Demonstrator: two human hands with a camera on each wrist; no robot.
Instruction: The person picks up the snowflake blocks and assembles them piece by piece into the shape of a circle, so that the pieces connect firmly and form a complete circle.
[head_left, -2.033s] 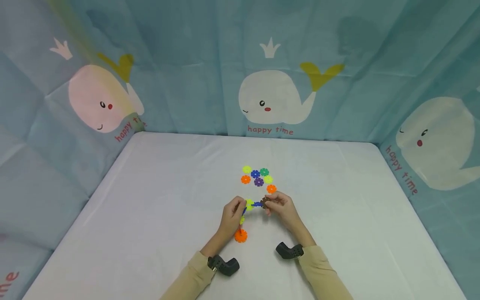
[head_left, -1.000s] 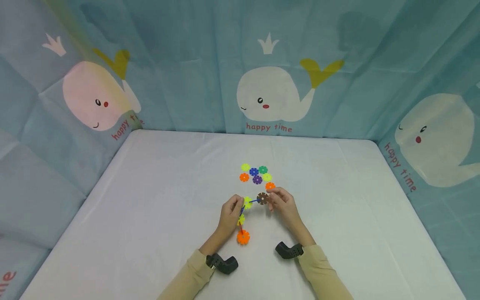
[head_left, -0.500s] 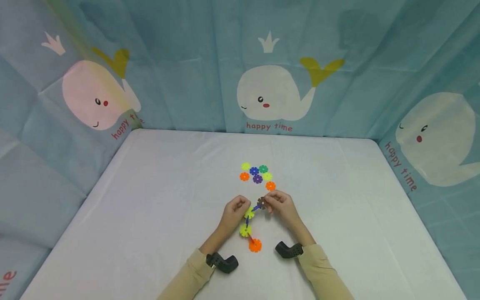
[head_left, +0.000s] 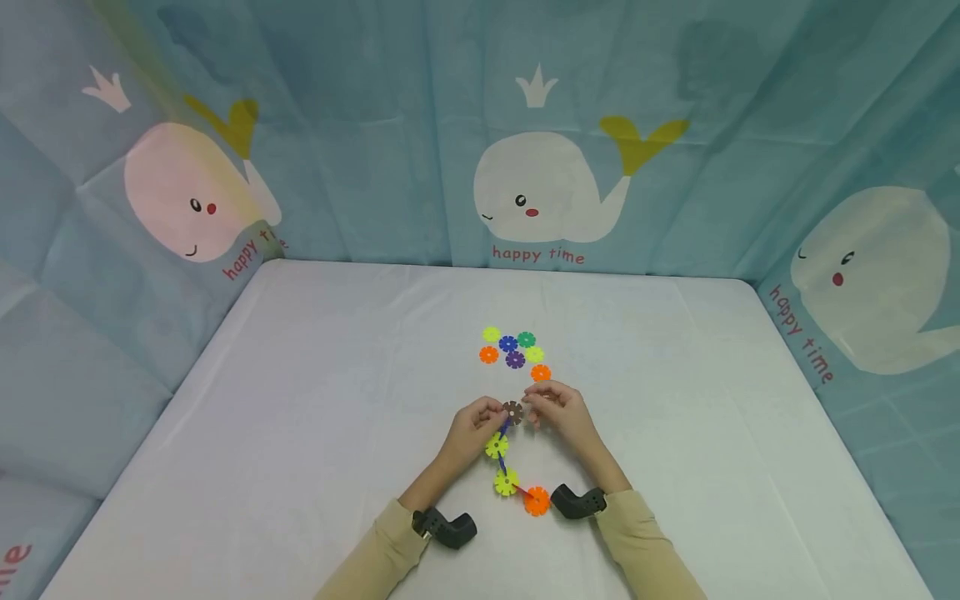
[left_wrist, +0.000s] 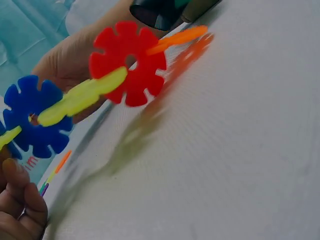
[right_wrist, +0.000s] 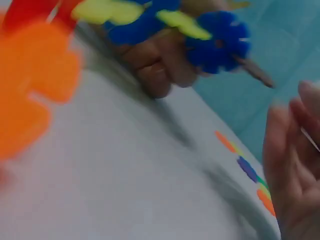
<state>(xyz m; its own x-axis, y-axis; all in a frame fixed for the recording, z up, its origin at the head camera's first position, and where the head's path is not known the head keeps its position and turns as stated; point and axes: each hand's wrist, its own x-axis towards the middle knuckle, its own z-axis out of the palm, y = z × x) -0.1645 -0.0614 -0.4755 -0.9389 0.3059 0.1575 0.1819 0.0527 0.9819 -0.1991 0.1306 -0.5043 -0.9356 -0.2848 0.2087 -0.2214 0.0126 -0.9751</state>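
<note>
A chain of interlocking notched plastic discs hangs from my left hand (head_left: pixel 472 429), whose fingertips pinch it near its top. At that end sits a brown disc (head_left: pixel 512 412), joined below to blue and yellow discs, with a lower yellow disc (head_left: pixel 506 482). A red disc (left_wrist: pixel 127 62) links to the orange disc (head_left: pixel 536 501) at the far end. My right hand (head_left: pixel 562 412) is just right of the brown disc, apart from it, fingers loosely bent with nothing between them. In the right wrist view, a gap shows between the brown disc (right_wrist: pixel 256 73) and the right fingertips (right_wrist: pixel 277 112).
Several loose discs lie on the white table (head_left: pixel 337 375) beyond the hands, among them a purple disc (head_left: pixel 515 360), a green disc (head_left: pixel 527 339) and an orange disc (head_left: pixel 541 373). A whale-printed curtain (head_left: pixel 375 192) stands around the table. Black cameras (head_left: pixel 581 502) sit on both wrists.
The right fingers have let go of the brown disc. The chain's lower end has swung right and toward the person, and the brown disc has shifted left to the left fingertips.
</note>
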